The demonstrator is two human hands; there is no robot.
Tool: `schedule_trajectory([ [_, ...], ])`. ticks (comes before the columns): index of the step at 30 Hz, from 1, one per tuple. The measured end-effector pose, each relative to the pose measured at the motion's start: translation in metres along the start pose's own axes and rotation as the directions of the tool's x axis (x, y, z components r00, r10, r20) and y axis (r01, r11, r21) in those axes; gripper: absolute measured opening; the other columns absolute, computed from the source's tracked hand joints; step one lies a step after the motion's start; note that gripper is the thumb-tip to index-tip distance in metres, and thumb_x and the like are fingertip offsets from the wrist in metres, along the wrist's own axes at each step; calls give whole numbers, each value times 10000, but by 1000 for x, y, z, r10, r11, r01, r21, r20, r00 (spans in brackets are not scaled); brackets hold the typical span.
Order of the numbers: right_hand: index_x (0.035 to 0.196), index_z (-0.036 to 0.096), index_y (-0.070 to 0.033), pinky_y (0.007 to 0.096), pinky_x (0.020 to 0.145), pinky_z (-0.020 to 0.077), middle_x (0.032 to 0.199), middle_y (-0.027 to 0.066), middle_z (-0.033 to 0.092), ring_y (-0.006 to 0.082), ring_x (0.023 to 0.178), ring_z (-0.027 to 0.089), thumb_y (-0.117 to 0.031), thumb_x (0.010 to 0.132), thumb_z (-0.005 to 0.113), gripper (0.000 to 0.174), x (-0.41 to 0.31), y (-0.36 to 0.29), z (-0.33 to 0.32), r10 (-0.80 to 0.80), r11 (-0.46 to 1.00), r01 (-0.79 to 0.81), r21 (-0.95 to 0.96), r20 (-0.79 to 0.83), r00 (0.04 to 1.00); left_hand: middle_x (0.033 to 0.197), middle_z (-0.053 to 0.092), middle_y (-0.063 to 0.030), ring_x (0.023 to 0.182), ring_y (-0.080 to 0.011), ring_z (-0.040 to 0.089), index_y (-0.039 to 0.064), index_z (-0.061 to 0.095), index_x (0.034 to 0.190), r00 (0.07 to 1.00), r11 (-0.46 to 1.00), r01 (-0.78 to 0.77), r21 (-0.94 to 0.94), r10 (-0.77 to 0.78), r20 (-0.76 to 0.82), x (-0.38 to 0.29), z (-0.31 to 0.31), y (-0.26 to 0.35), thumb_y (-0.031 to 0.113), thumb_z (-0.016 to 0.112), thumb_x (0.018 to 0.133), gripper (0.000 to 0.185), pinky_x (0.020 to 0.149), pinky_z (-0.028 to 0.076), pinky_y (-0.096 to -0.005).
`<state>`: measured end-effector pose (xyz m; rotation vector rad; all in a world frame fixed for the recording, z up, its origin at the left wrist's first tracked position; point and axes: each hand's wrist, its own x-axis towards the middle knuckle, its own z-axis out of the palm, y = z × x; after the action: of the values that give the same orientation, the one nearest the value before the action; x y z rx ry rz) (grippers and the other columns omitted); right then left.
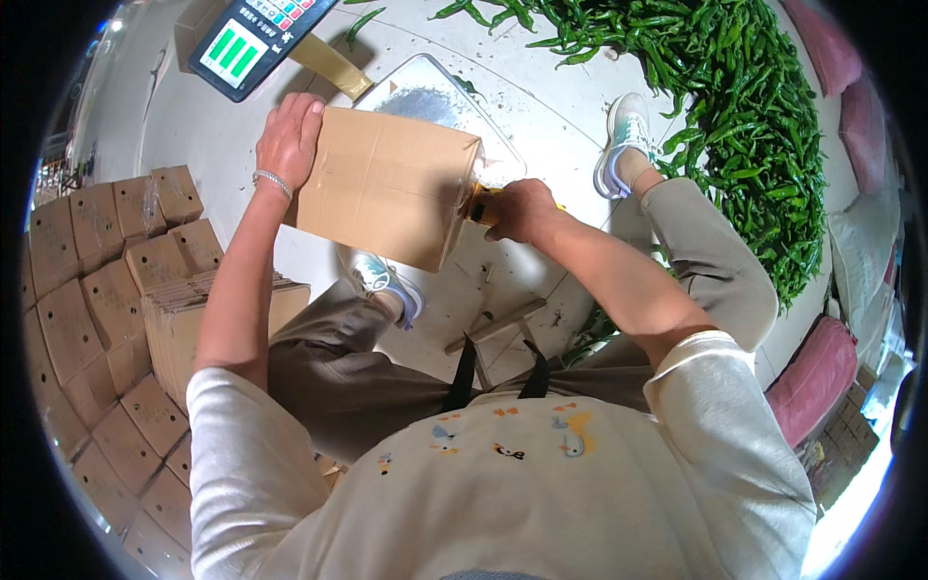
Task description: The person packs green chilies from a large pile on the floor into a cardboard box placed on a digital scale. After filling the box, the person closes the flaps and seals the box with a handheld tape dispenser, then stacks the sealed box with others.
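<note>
A brown cardboard box (384, 181) is tilted in front of me, partly over the metal platform of a scale (420, 98). My left hand (288, 141), with a bracelet at the wrist, lies against the box's left end, fingers on its upper corner. At the right end, my right hand (518, 210) is closed around a yellow and black tool (480, 204), which looks like a tape dispenser and touches or nearly touches the box. My palm hides most of the tool. The scale's display unit (250, 47) stands beyond the box on a post.
A large heap of green chili peppers (754, 145) covers the floor at the right, with pink sacks (812, 377) behind it. Closed cartons (116, 290) are stacked at the left beside flattened cardboard (174, 341). A wooden stool leg (496, 326) shows between my legs.
</note>
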<state>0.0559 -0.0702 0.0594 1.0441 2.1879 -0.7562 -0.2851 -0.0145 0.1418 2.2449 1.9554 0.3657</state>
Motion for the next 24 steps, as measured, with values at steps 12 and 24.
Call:
schedule_trajectory([
  [12, 1404, 505, -217, 471, 1000, 435, 1289, 85, 597, 275, 1187, 571, -615, 825, 654, 719, -38, 7, 39, 231, 936, -257, 239, 129, 964, 1142, 588, -97, 1002, -362, 549, 126, 605, 1096, 999, 999, 42, 2, -42, 18, -3, 0, 2, 362, 376, 1020, 338, 871, 454, -453],
  [24, 1547, -76, -32, 349, 1177, 175, 1595, 201, 123, 279, 1454, 197, -471, 1062, 177, 702, -25, -65, -18, 327, -268, 726, 634, -649, 687, 1371, 505, -145, 1171, -393, 524, 135, 478, 1351, 926, 928, 326, -180, -352, -139, -69, 6, 32, 408, 441, 1004, 443, 1008, 412, -447],
])
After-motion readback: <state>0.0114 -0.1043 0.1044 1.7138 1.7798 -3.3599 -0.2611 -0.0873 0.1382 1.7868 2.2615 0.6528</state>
